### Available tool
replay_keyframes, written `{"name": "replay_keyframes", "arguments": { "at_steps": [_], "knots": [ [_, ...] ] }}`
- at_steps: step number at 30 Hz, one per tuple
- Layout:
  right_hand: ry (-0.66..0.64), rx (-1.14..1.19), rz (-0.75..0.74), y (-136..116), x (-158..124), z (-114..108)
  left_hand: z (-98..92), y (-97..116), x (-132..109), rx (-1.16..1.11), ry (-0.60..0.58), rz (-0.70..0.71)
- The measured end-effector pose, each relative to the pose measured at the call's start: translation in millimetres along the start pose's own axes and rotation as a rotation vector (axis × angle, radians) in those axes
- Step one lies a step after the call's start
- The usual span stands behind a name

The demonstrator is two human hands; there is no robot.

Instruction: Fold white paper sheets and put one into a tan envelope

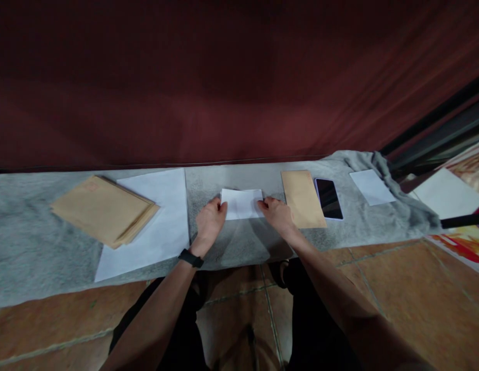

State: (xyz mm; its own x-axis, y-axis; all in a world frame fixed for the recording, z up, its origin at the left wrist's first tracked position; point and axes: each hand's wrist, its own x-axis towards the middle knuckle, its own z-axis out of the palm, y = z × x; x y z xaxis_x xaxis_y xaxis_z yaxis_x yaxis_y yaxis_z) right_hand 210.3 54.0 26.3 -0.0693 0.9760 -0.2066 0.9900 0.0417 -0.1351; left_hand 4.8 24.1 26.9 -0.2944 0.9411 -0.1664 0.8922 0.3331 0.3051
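A white folded sheet of paper (242, 205) lies or is held just above the grey cloth in front of me. My left hand (211, 220) grips its left edge, thumb on top and fingers curled beneath. At the opposite edge my right hand (277, 212) pinches the paper the same way. Close to the right hand lies a brown envelope (304, 198), flat on the cloth. Left of my left hand, a large white sheet (165, 221) is partly covered by a stack of brown envelopes (103, 208).
A phone (329, 198) with a dark screen touches the single envelope's right side. Farther right is a small white sheet (372, 186). The grey cloth (26, 232) covers a narrow surface against a dark red hanging (224, 93). Tiled floor (417, 278) shows below.
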Motion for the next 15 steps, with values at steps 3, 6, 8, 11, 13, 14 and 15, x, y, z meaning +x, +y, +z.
{"name": "replay_keyframes", "arguments": {
  "at_steps": [3,6,8,11,13,14,15],
  "knots": [
    [0.038,-0.017,-0.018,-0.7,-0.1,2.8,1.1,-0.6,2.0,-0.005,0.011,-0.001],
    [0.067,-0.015,-0.026,-1.6,0.3,5.6,1.5,0.0,2.5,-0.004,0.02,-0.013],
    [0.091,-0.017,-0.02,-2.5,0.7,7.6,1.2,1.1,2.4,-0.004,0.019,-0.018],
    [0.102,-0.018,-0.025,-3.0,1.6,10.5,0.9,2.6,2.1,0.004,0.018,-0.022],
    [0.103,-0.016,-0.028,-2.0,2.4,11.9,1.2,3.1,1.9,0.013,0.022,-0.022],
    [0.116,-0.015,-0.032,-1.1,2.9,12.2,1.5,3.1,1.9,0.017,0.024,-0.02],
    [0.144,-0.015,-0.041,-0.2,3.5,12.4,2.1,3.0,1.8,0.02,0.027,-0.017]
  ]
}}
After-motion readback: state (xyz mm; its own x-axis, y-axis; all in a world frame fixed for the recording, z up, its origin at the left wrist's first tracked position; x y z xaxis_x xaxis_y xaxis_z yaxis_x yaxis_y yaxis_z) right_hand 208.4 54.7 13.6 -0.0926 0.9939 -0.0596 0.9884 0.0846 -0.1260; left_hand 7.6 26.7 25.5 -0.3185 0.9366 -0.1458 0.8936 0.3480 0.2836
